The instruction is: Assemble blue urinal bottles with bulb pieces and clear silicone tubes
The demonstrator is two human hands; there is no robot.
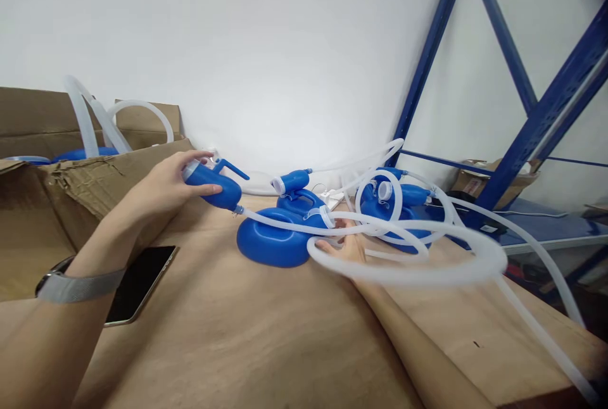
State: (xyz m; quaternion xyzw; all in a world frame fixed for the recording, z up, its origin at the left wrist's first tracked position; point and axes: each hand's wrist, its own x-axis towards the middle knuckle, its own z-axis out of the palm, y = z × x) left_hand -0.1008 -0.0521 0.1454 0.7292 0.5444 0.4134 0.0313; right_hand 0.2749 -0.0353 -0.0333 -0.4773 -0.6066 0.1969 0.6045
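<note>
Blue cup [226, 192] is gripped by left hand [164, 182]; grip of right hand [351, 245] unclear

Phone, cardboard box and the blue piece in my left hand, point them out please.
Phone [142, 280], head view: dark screen.
Cardboard box [31, 222], head view: outer wall.
Blue piece [228, 194], head view: rounded body.

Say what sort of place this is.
Probably a packing area or storeroom: there's a wooden worktop, an open cardboard box holding pale tubing, and blue metal shelving.
</note>
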